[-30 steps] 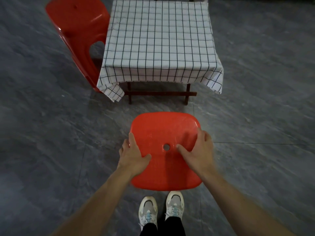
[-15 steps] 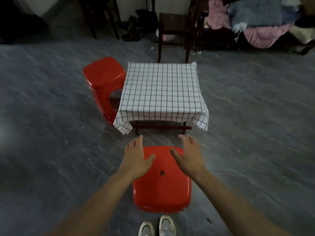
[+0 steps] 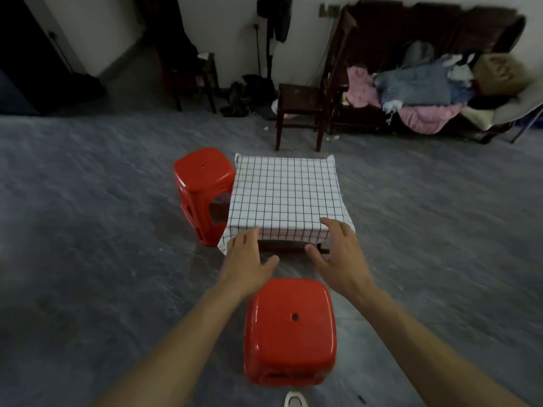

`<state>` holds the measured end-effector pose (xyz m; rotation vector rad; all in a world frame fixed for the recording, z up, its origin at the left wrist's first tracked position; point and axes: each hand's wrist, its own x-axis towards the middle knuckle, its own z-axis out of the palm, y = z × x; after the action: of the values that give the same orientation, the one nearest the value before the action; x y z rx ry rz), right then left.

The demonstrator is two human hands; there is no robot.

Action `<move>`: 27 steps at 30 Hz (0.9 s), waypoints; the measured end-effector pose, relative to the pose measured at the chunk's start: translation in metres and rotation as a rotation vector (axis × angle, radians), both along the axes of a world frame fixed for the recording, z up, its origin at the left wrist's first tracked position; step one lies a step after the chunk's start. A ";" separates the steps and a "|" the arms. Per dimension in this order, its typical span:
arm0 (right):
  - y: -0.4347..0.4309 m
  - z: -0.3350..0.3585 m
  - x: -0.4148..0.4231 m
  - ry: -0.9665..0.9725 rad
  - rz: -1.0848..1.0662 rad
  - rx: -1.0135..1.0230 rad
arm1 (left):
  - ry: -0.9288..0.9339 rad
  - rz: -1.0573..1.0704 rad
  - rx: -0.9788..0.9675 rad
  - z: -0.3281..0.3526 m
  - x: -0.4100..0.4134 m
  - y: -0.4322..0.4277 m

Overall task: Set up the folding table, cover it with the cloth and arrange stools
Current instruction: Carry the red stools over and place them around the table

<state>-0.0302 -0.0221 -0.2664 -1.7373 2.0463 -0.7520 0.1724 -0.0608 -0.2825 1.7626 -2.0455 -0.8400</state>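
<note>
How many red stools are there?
2. One stool stands on the floor right in front of the person, below the open hands. The other stool stands at the left side of the table. More could be hidden behind the table.

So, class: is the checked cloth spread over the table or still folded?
Spread: the checked cloth lies flat over the table, its edges hanging down the sides.

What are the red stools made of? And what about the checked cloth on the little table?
The near stool and the far stool look like moulded plastic: glossy red, with bright light glints, rounded edges and a small hole in each seat. The cloth looks like thin woven fabric, maybe cotton: matte white with dark grid lines, and its corners hang in soft folds over the table edge.
</note>
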 end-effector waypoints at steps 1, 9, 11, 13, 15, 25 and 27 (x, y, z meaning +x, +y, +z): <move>0.001 0.007 0.011 0.016 -0.006 -0.006 | -0.010 -0.007 -0.025 0.006 0.012 -0.003; 0.010 0.044 0.136 0.019 -0.113 0.001 | 0.008 -0.092 -0.136 0.036 0.149 -0.013; 0.008 0.051 0.173 0.017 -0.121 -0.007 | 0.008 -0.115 -0.153 0.043 0.185 -0.012; 0.004 0.059 0.207 0.022 -0.125 -0.011 | 0.015 -0.126 -0.151 0.050 0.218 -0.011; -0.002 0.067 0.237 0.008 -0.111 -0.028 | 0.032 -0.121 -0.147 0.056 0.245 -0.011; -0.085 0.063 0.337 -0.027 -0.077 -0.035 | -0.007 -0.102 -0.156 0.057 0.340 -0.087; -0.114 0.054 0.353 -0.052 -0.079 -0.029 | -0.031 -0.112 -0.146 0.051 0.355 -0.118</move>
<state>0.3227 -0.1366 -0.2125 -1.6431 2.0891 -0.8453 0.5274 -0.1786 -0.2314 1.6060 -2.1824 -0.6789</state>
